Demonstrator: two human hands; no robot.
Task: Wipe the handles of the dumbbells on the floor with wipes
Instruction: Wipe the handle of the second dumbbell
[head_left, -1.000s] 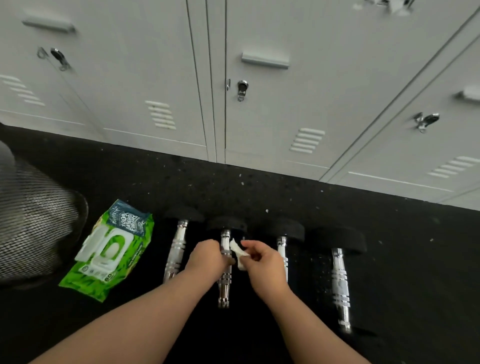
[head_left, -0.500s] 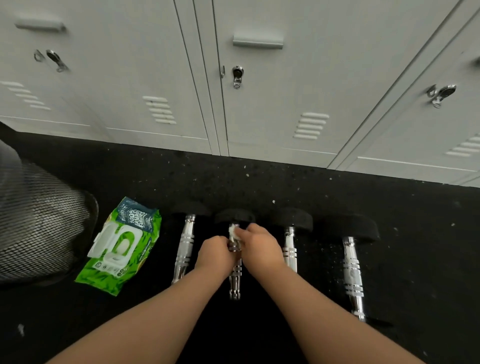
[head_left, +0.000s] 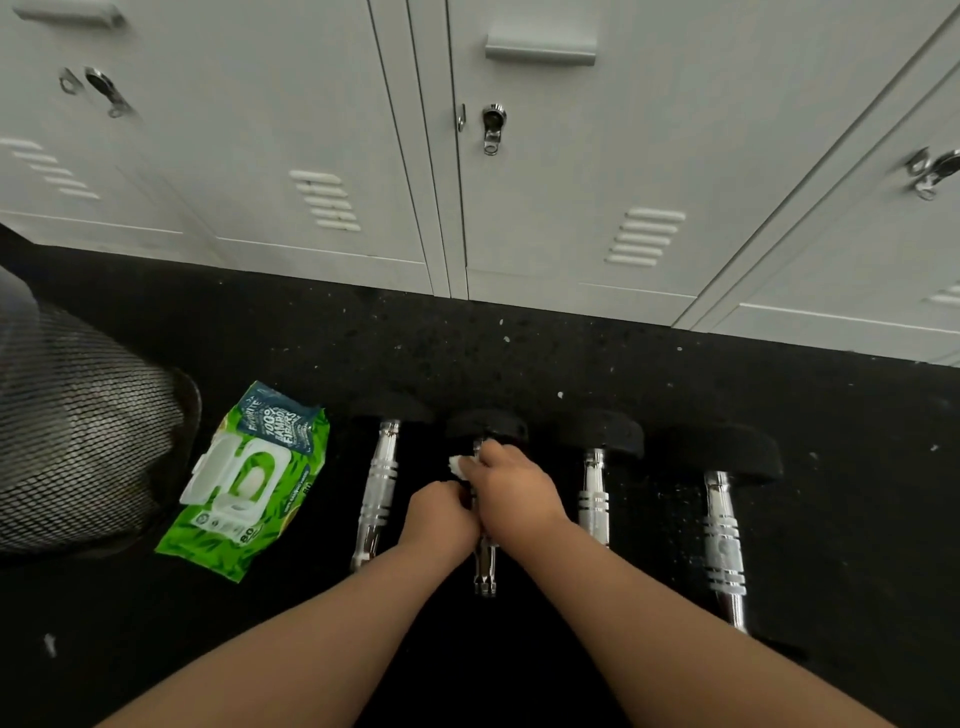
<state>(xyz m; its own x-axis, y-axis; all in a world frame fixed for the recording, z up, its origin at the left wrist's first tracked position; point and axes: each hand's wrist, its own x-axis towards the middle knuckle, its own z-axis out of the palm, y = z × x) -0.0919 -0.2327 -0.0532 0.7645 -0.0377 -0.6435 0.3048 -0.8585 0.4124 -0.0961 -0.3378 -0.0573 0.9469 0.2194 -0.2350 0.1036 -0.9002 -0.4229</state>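
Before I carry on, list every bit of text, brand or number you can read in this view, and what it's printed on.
"100% BAMBOO FIBERS" on the blue top panel of the green wipes pack; the last letters are creased.
"80" near the pack's lower edge.
The brand word above the "100%" and the small print around the lid are too blurred to read.
The lockers and dumbbells show no text.

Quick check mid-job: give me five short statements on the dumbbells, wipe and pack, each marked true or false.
1. Four dumbbells lie on the floor. True.
2. The right hand holds the white wipe at the second dumbbell from the left. True.
3. The wipes pack lies right of all the dumbbells. False: it lies to their left.
4. The left hand rests on the pack. False: it grips the same handle.
5. The rightmost dumbbell is untouched. True.
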